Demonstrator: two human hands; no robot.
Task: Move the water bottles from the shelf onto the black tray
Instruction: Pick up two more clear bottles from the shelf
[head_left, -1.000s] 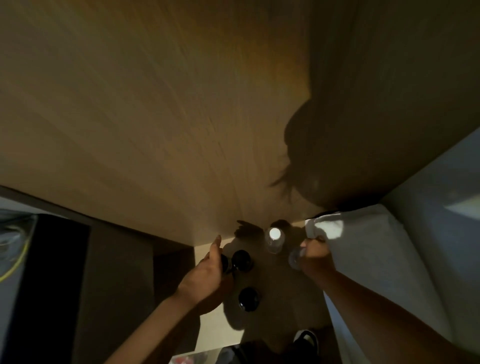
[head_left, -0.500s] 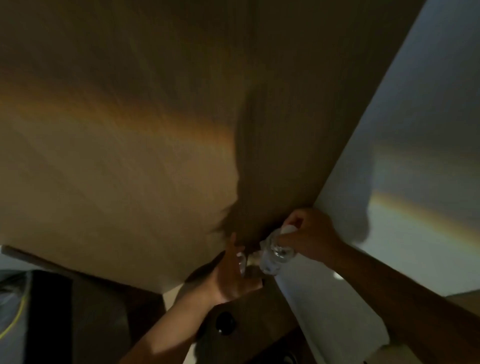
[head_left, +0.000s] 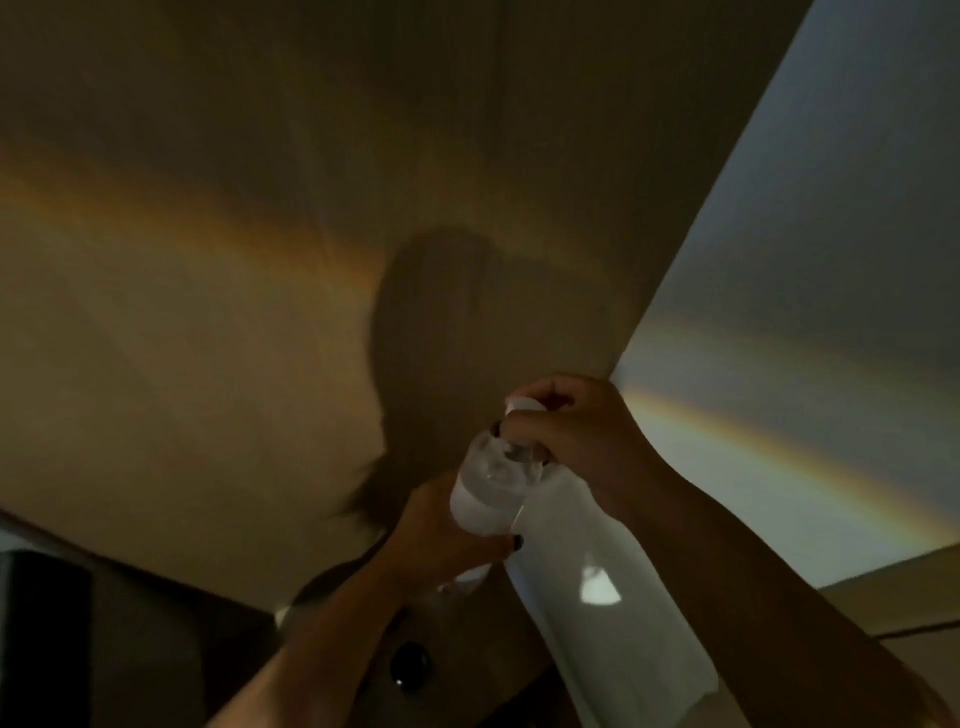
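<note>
Dim brown shelf (head_left: 457, 670) with one dark round cap (head_left: 410, 666) on it

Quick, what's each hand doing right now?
Left hand: holds the water bottle around its lower body.
Right hand: grips the same bottle at its neck, by the cap.

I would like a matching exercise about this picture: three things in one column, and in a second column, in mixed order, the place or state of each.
Things:
1. right hand
2. left hand
3. dark cap

Places or states:
A. low in the view, touched by no hand
B. pinches the top of the water bottle
C. holds the bottle's lower body

Pairs: 1-B, 2-C, 3-A
</note>
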